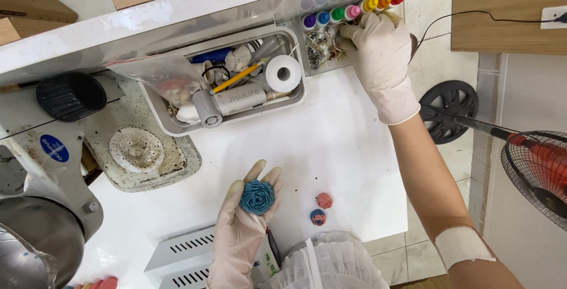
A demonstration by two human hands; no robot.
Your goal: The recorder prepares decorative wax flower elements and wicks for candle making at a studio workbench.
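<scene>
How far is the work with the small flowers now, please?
Two small round pieces already lie finished-looking on the white table. In hand: the left hand holds a blue flower-shaped piece, while the right hand reaches into the tray by the row of colour bottles. What is left cannot be told.

Right hand (378,58) fingers buried among small clutter at top, fan (540,174) cut off at right edge, steel bowl (32,239) cropped lower left
</scene>
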